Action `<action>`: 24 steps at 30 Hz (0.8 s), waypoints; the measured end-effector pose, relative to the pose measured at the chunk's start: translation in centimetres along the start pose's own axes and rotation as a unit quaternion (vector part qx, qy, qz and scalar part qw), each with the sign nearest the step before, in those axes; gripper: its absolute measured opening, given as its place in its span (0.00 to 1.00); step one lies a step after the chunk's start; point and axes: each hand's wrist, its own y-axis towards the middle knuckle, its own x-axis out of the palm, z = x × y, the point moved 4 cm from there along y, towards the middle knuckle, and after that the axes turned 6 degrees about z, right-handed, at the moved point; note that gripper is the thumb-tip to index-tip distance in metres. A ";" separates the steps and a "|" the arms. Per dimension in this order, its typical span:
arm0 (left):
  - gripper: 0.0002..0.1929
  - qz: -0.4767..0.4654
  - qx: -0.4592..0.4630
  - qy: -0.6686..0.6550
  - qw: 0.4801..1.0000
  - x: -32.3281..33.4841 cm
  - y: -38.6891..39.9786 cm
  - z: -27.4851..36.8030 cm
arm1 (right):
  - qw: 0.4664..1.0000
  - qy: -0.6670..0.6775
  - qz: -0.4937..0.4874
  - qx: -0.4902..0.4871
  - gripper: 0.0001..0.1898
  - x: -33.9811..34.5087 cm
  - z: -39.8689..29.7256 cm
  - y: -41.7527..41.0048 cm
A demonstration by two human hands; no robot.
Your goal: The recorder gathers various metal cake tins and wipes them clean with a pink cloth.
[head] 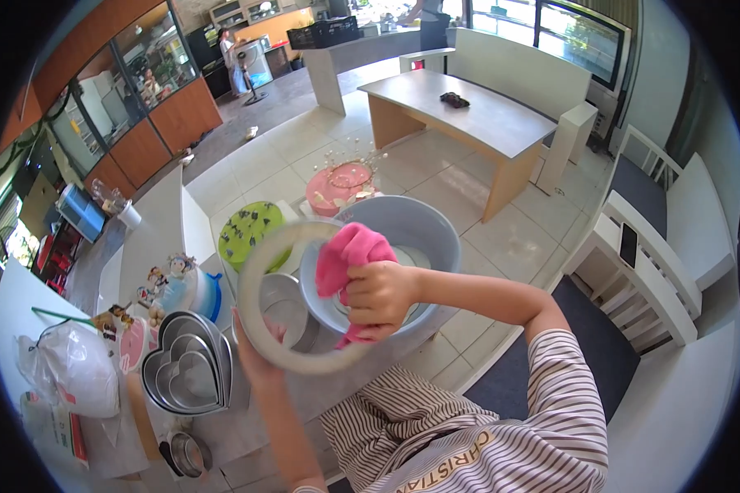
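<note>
A pale ring-shaped piece (265, 333) is held up by my left hand (262, 348), which grips its left rim. My right hand (379, 299) clutches a bright pink cloth (357, 246) against the ring's right side. Beneath the cloth is a large grey-blue plastic basin (437, 240), its bottom partly hidden. Behind the ring stands a round metal cake pan (289, 302). Nested heart-shaped metal pans (188, 370) lie left of my left forearm, with small round metal rings (190, 455) nearer to me.
A green cake (253, 231) and a pink cake (339, 185) stand beyond the basin; a blue-and-white cake (191, 289) with figurines is at the left. A stuffed plastic bag (77, 370) sits at far left. A phone (628, 244) rests on a white chair at right. People are in the background.
</note>
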 end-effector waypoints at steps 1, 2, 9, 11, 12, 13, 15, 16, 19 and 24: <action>0.19 0.057 0.119 -0.080 0.988 -0.3 -0.9 -0.5 | 0.996 -0.025 0.031 0.076 0.12 0.4 0.2 0.7; 0.18 0.125 0.151 -0.082 0.977 0.7 -2.0 -0.6 | 0.988 -0.022 0.062 0.138 0.11 0.8 0.0 1.6; 0.22 0.063 -0.037 0.076 0.994 -0.6 -1.5 4.1 | 0.995 0.015 -0.051 -0.081 0.14 2.0 -1.6 -0.2; 0.16 0.049 -0.066 0.233 0.969 0.0 -2.1 4.5 | 0.986 0.047 -0.067 -0.142 0.15 2.6 -2.0 -0.1; 0.16 0.069 -0.069 0.231 0.968 -1.5 -2.1 5.1 | 0.986 0.077 -0.094 -0.111 0.15 2.4 -2.0 1.1; 0.17 0.044 -0.093 0.217 0.971 -3.1 -1.8 5.3 | 0.983 0.104 -0.124 -0.082 0.15 2.2 -1.8 2.3; 0.18 0.033 -0.117 0.201 0.972 -5.4 -1.9 5.0 | 0.981 0.187 -0.042 0.016 0.14 1.7 -1.2 5.6; 0.18 -0.100 -0.128 -0.008 0.987 -4.6 -1.9 4.5 | 0.960 0.249 0.031 0.121 0.13 1.2 -0.2 6.8; 0.16 -0.229 -0.107 -0.198 0.947 -1.8 -3.7 6.1 | 0.929 0.062 0.128 0.343 0.08 -1.1 0.6 7.4; 0.17 0.173 0.247 0.424 0.854 -2.4 -5.0 8.1 | 0.764 0.279 0.416 0.407 0.17 1.3 3.0 6.5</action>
